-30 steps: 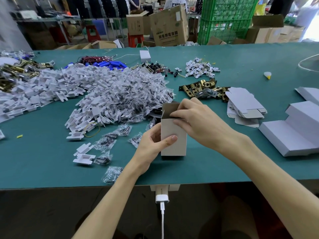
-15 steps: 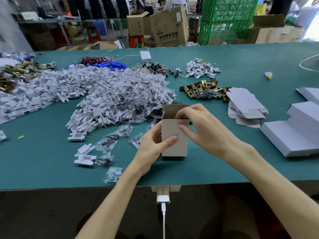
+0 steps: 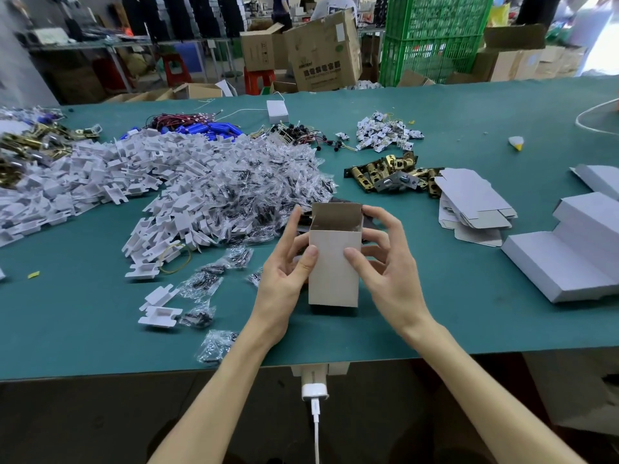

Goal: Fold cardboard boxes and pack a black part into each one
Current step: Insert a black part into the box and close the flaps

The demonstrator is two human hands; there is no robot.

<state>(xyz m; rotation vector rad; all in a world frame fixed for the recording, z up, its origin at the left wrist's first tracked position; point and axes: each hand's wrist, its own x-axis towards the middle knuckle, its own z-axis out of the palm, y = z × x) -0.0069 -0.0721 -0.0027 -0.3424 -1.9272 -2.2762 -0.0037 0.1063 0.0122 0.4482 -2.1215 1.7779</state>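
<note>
A small white cardboard box (image 3: 333,267) stands upright on the green table (image 3: 83,329), its top open and brown inside. My left hand (image 3: 284,272) holds its left side, thumb on the front face. My right hand (image 3: 385,266) holds its right side, thumb on the front and fingers curled round the far edge. A dark part (image 3: 335,309) shows at the box's bottom edge. Flat unfolded box blanks (image 3: 472,202) lie in a stack to the right.
A big heap of white plastic pieces and small clear bags (image 3: 207,189) fills the table's left and middle. Brass latch parts (image 3: 388,172) lie behind the box. Folded white boxes (image 3: 569,252) sit at the right. A charger cable (image 3: 315,413) hangs off the front edge.
My right hand has come off the box's open top and moved to its right side. Both thumbs now press the front face. The box stays upright.
</note>
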